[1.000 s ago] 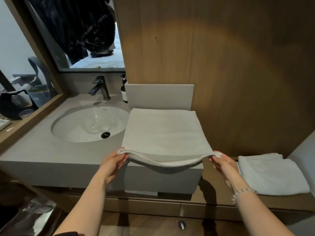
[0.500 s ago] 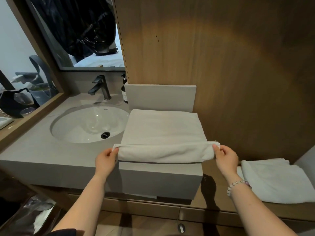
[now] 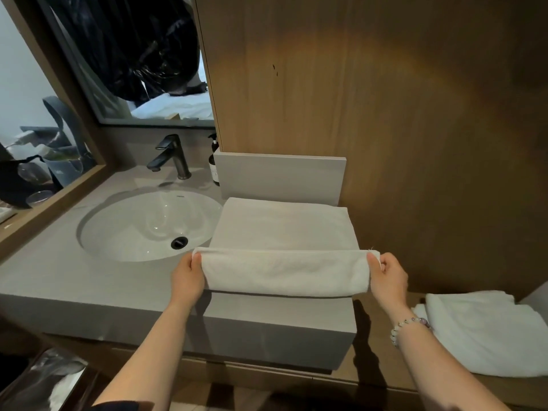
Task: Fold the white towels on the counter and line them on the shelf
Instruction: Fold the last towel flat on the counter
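Observation:
A white towel (image 3: 284,229) lies on the right end of the grey counter (image 3: 89,292), beside the sink. Its near edge is lifted and turned back over the rest as a raised fold. My left hand (image 3: 186,277) pinches the left corner of that fold. My right hand (image 3: 387,277) pinches the right corner. A second white towel (image 3: 486,333) lies folded on the low wooden shelf (image 3: 376,351) at the right, below counter height.
An oval white sink (image 3: 142,223) with a dark tap (image 3: 172,157) fills the counter's left half. A soap bottle (image 3: 214,164) stands by the grey upstand. A wooden wall panel rises behind. A mirror hangs at the left. A lined bin (image 3: 44,381) sits bottom left.
Both hands have lifted the towel's near edge off the counter's front and carried it away from me over the towel, forming a raised fold.

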Tool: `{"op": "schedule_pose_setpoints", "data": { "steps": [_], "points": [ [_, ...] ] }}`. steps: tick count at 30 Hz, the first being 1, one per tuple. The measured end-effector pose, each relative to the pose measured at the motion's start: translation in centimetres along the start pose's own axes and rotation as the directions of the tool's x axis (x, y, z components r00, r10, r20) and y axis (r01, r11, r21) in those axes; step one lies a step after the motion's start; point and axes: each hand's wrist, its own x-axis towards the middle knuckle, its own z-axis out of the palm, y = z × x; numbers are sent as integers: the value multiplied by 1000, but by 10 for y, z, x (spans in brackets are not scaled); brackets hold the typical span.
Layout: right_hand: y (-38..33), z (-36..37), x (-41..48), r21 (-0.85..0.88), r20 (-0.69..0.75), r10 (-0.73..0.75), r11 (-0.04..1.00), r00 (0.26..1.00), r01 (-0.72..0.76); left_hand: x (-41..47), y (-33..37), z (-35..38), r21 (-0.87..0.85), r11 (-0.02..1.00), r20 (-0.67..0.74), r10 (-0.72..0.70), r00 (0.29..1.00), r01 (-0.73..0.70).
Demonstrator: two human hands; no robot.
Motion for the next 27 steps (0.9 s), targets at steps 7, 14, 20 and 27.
{"op": "schedule_pose_setpoints", "data": {
  "steps": [7, 14, 20, 27],
  "points": [
    [5, 18, 30, -111, 15, 35, 993, 999, -34, 43, -3, 19, 124, 992, 18, -10, 1000, 7],
    [4, 34, 59, -276, -9, 58, 959, 998, -59, 74, -10, 34, 214, 977, 56, -36, 998, 24],
    [7, 46, 72, -433, -48, 64, 898, 997, -79, 93, -9, 42, 252, 968, 120, -54, 991, 23],
    [6, 47, 81, -488, 10, 107, 868, 994, -88, 99, -12, 56, 397, 916, 93, -111, 989, 65]
  ]
}}
